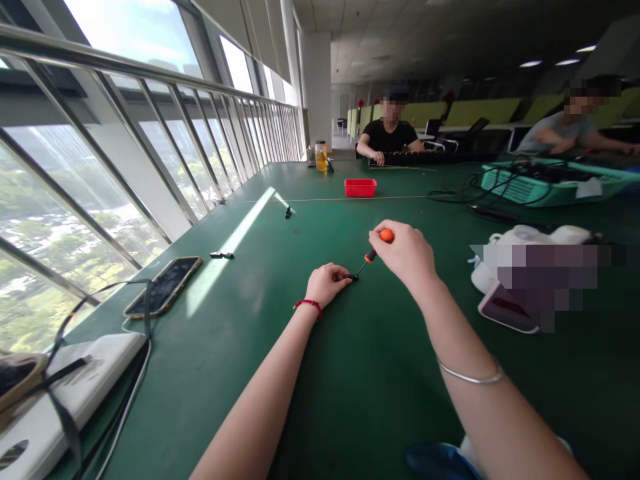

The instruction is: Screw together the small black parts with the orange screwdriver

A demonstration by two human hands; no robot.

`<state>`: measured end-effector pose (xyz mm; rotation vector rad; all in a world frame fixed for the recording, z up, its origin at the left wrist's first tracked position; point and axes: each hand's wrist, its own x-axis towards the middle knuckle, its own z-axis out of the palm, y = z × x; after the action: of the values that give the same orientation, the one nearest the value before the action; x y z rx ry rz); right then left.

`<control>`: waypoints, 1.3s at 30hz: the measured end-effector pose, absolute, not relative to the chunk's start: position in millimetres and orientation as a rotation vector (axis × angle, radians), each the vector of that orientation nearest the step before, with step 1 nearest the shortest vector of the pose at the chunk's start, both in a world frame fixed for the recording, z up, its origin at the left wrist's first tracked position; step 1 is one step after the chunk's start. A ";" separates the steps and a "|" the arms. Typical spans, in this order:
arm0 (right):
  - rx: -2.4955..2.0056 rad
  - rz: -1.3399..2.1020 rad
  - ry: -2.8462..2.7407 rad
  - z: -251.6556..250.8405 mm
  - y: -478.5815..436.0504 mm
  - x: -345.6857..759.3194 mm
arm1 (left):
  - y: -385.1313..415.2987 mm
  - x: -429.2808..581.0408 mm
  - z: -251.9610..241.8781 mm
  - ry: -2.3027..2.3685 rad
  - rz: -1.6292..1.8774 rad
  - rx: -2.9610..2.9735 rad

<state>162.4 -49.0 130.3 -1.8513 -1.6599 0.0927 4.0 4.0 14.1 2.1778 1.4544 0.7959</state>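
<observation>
My right hand is closed round an orange-handled screwdriver, whose thin shaft slants down to the left. Its tip meets a small black part lying on the green table. My left hand, with a red cord at the wrist, is curled with its fingertips pinching that black part against the table. A silver bangle sits on my right forearm.
A phone and a white device with cables lie at the left by the window rail. Two small black parts lie further out, with a red tray beyond. A teal basket with cables stands right. Two people sit at the far end.
</observation>
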 end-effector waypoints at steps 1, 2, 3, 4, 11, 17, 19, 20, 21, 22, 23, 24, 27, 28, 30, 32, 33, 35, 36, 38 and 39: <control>-1.841 0.099 -1.657 129.7 -49.0 161.5 | 3.7 3.7 14.1 1.452 0.799 2.179; -1.833 0.108 -1.655 129.0 -48.9 160.5 | 3.3 3.5 14.2 1.447 0.800 2.179; -1.829 0.115 -1.656 128.4 -48.7 159.4 | 2.9 3.4 14.7 1.443 0.802 2.178; -1.831 0.120 -1.659 127.7 -48.5 158.5 | 2.4 3.3 15.3 1.440 0.803 2.177; -1.786 0.160 -1.682 124.1 -47.3 155.8 | 1.4 4.3 17.6 1.444 0.803 2.178; -1.676 0.092 -1.712 123.5 -46.0 158.3 | 1.8 5.6 16.3 1.449 0.813 2.195; -1.605 0.059 -1.712 122.5 -45.5 157.1 | 1.7 5.9 16.2 1.454 0.814 2.192; -1.565 0.056 -1.718 121.7 -45.3 155.9 | 1.8 5.9 16.1 1.457 0.813 2.190; -1.531 0.059 -1.731 120.7 -45.1 154.4 | 2.0 5.9 15.9 1.459 0.813 2.189; -1.504 0.066 -1.747 119.6 -45.0 152.8 | 2.3 5.8 15.6 1.459 0.812 2.189; -1.486 0.076 -1.766 118.4 -45.0 151.1 | 2.7 5.6 15.1 1.458 0.810 2.191; -1.475 0.085 -1.780 117.2 -44.9 149.5 | 3.2 5.4 14.6 1.455 0.810 2.195; -1.473 0.087 -1.782 114.4 -44.7 146.2 | 4.8 4.7 12.6 1.446 0.811 2.206; -1.475 0.080 -1.775 114.0 -44.8 145.7 | 5.0 4.6 12.2 1.445 0.811 2.207; -1.480 0.063 -1.763 114.1 -45.1 145.4 | 4.8 4.6 12.2 1.444 0.812 2.207; -1.480 0.053 -1.762 114.9 -45.6 145.7 | 4.0 4.8 13.2 1.445 0.810 2.204; -1.481 0.053 -1.763 115.4 -45.9 145.9 | 3.5 4.9 13.9 1.446 0.809 2.204; -1.491 0.060 -1.767 116.2 -46.1 146.2 | 2.6 5.2 15.4 1.448 0.810 2.203; -1.499 0.065 -1.772 116.3 -46.1 146.3 | 2.3 5.4 16.0 1.449 0.809 2.202; -1.518 0.067 -1.781 116.5 -46.0 146.2 | 1.9 5.6 16.9 1.452 0.808 2.202; -1.531 0.061 -1.784 116.6 -46.1 146.2 | 1.8 5.7 17.1 1.454 0.806 2.203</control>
<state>146.2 -46.1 116.6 -1.5313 -1.7845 0.0609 5.7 1.8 17.1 2.2033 1.4538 0.8057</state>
